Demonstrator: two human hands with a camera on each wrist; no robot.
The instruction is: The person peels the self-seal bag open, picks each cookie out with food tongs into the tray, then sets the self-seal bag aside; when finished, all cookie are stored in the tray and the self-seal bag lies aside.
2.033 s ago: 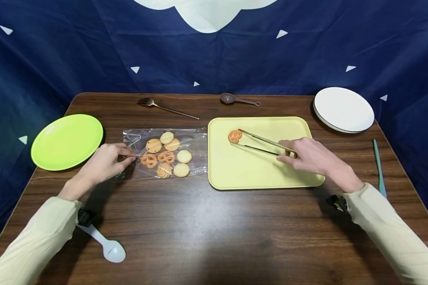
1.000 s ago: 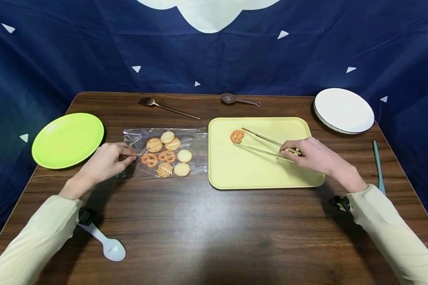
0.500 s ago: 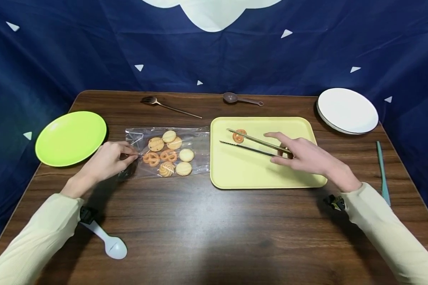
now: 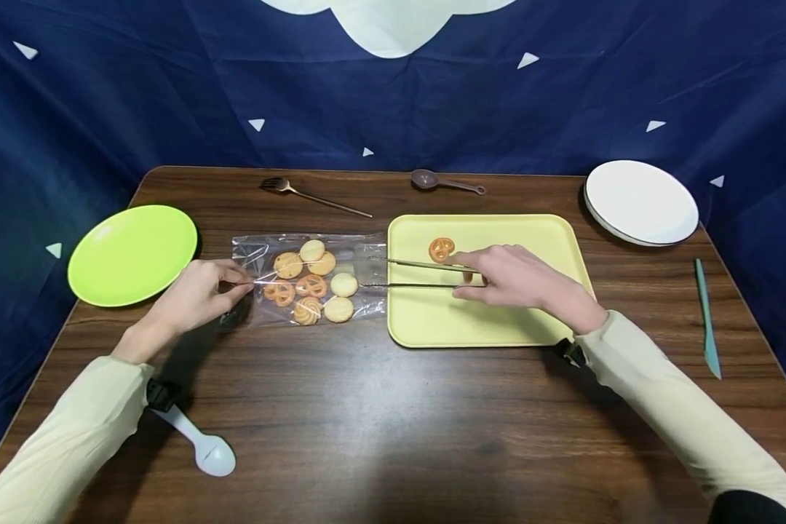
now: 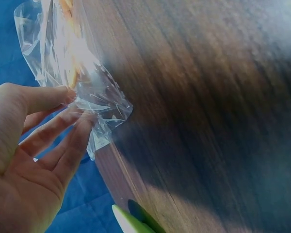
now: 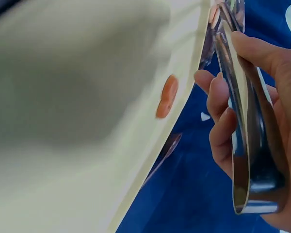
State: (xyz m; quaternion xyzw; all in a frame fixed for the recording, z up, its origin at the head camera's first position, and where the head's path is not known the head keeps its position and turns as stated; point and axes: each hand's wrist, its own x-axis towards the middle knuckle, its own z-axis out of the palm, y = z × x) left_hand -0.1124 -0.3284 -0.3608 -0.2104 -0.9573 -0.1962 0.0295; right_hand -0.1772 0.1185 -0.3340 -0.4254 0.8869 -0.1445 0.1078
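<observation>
My left hand pinches the left end of a clear plastic bag, also seen crinkled at the fingertips in the left wrist view. Inside or behind the film lie several cookies: round pale ones, a swirled one and two pretzel-shaped ones. In my right hand is a pair of metal tongs, arms spread apart, nothing between the tips. The tong tips overlap the bag's right end in the head view. A pretzel-shaped cookie lies on the yellow tray, just beyond the right fingers.
A green plate stands at left, a stack of white plates at the back right. A fork and a brown measuring spoon lie along the back. A teal knife is at right, a white spoon by the left sleeve.
The tongs let go of the pretzel-shaped cookie on the tray. My right hand then carried them left, bringing the tips over the bag's right end. My left hand stayed at the bag.
</observation>
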